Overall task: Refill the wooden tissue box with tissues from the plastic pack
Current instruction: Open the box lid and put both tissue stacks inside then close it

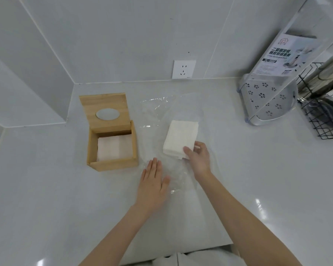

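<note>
My right hand (197, 157) pinches the tissue stack's (180, 139) near corner, left hand (152, 181) flat and empty pinning the plastic pack (158, 112); lift squarely toward the wooden tissue box (112, 150).

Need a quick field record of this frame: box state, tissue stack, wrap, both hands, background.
wooden tissue box: on the counter, lid swung up and open, oval slot showing
box contents: white tissues already inside
tissue stack: outside the box, lying on the clear plastic wrap
plastic wrap: opened, spread flat on the counter right of the box
right hand: fingers gripping the near corner of the stack
left hand: open, palm down on the wrap's near edge
background: wall socket, white perforated rack, black wire basket
</note>
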Motion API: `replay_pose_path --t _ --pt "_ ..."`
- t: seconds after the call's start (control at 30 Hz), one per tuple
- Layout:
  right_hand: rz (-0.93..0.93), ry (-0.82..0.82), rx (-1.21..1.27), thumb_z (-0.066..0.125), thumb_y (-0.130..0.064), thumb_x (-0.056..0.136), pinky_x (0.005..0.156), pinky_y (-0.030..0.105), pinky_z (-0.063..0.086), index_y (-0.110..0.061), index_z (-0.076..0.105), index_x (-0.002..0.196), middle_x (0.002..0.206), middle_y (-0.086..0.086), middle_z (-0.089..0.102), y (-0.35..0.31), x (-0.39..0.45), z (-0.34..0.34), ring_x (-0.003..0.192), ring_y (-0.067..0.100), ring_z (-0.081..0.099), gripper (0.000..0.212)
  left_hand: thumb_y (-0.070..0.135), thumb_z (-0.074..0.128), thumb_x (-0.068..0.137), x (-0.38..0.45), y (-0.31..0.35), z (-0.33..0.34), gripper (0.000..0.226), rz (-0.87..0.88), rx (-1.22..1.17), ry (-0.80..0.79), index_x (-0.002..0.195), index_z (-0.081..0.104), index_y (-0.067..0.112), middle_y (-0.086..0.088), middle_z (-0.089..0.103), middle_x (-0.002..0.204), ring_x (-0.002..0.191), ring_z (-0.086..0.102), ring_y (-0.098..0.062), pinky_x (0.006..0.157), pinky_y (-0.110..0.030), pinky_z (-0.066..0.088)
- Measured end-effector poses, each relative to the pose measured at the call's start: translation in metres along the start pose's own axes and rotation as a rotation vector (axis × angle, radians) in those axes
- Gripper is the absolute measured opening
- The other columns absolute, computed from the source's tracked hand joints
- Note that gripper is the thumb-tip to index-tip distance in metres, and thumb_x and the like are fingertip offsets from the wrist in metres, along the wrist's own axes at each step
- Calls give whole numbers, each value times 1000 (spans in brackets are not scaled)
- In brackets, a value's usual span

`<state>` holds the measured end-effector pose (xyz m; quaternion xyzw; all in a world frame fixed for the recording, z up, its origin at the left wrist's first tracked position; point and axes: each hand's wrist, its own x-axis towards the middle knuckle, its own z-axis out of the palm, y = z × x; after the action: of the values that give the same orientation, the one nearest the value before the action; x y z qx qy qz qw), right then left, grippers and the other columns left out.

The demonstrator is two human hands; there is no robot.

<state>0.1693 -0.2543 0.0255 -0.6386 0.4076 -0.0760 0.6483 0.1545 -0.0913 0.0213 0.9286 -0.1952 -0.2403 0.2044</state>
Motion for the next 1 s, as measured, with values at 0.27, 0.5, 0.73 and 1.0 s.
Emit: replay_pose_path --t 0.27,0.5,0.73,1.0 --pt "-7 -129 -55 63 -5 84 70 35 54 -11 52 107 95 11 68 18 -45 -32 81 22 66 26 47 4 88 2 -11 4 69 48 -99 -8 146 1 11 -2 -8 157 136 -14 -1 111 -22 -12" --pt "240 -301 -29 66 -6 73 65 30 50 -10 60 92 91 10 64 29 -63 -65 82 23 61 21 29 16 100 5 -8 -2 51 7 -156 -45 146 6 9 -4 -5 157 144 -7 -13 115 -28 -6" --pt "285 -529 -289 54 -15 55 57 22 42 -15 56 72 74 1 57 10 -71 -93 71 18 55 17 34 19 100 6 -8 -3 55 37 -32 -44 147 7 7 -8 -4 157 145 -5 -17 117 -30 -2" --pt "127 -714 -332 49 -11 55 51 21 36 -20 59 66 70 -1 55 -42 -77 -86 64 15 51 18 24 42 96 -2 -7 -26 40 62 -300 62 129 50 3 -10 25 153 143 14 -17 113 -26 12"
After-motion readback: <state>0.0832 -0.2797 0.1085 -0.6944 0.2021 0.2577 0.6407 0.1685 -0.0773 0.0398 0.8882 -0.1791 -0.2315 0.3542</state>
